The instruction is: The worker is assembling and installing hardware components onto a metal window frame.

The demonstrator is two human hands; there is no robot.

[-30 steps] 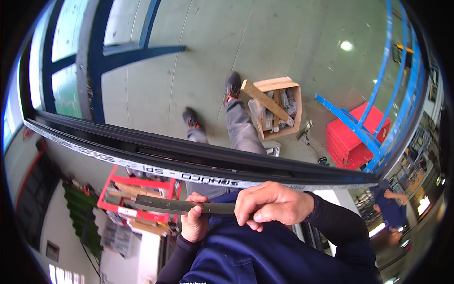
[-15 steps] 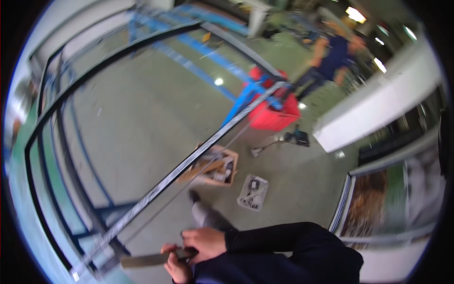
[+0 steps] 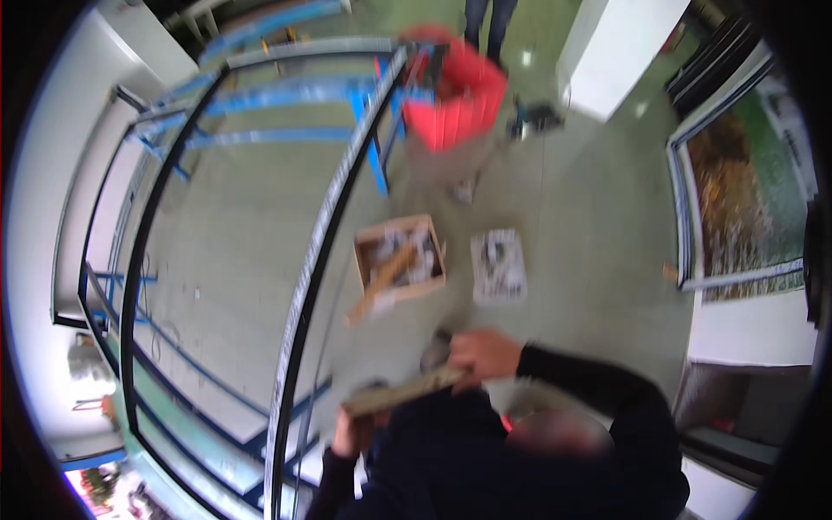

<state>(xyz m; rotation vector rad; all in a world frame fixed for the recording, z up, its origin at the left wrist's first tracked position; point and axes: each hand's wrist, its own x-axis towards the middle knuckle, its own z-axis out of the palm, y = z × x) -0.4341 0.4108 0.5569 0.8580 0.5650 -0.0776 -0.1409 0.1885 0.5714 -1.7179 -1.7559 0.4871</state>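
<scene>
A short, flat, brownish bar, perhaps a piece of wood (image 3: 400,395), lies slantwise across the front of my body. My right hand (image 3: 485,356) grips its right end, with the fingers wrapped over it. Under the left end, my left hand (image 3: 349,431) is closed round the bar, and some of its fingers are hidden. To the left stands a large black frame with a silver edge strip (image 3: 322,234), apart from both hands. Motion blurs the picture somewhat.
Ahead on the floor are a wooden box of loose parts (image 3: 359,260), a pale tray of small items (image 3: 513,293) and a power tool (image 3: 536,120). A red bin (image 3: 455,121) stands beside blue trestles (image 3: 295,94). A framed picture (image 3: 750,186) leans at right; another person's legs (image 3: 490,26) show beyond.
My view has swung round, so the frame now sits further left. The right hand has moved to the bar's right end, and the hands are further apart.
</scene>
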